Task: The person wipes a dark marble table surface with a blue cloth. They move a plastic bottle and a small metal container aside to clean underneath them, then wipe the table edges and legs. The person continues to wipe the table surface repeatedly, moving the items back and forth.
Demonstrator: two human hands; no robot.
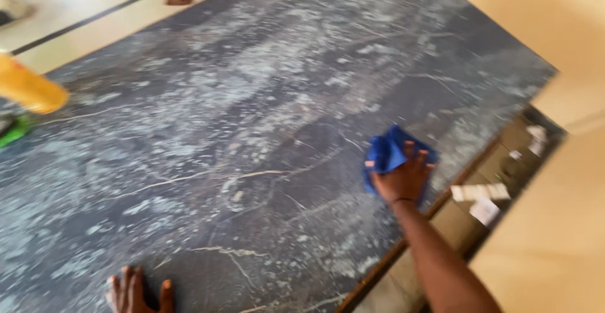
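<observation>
Head camera looks steeply down, tilted, onto the dark marble tabletop point(252, 130).

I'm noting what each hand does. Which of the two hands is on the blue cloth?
The right hand, pressing the blue cloth near the dark stone tabletop's edge; the left hand rests bare on it.
</observation>
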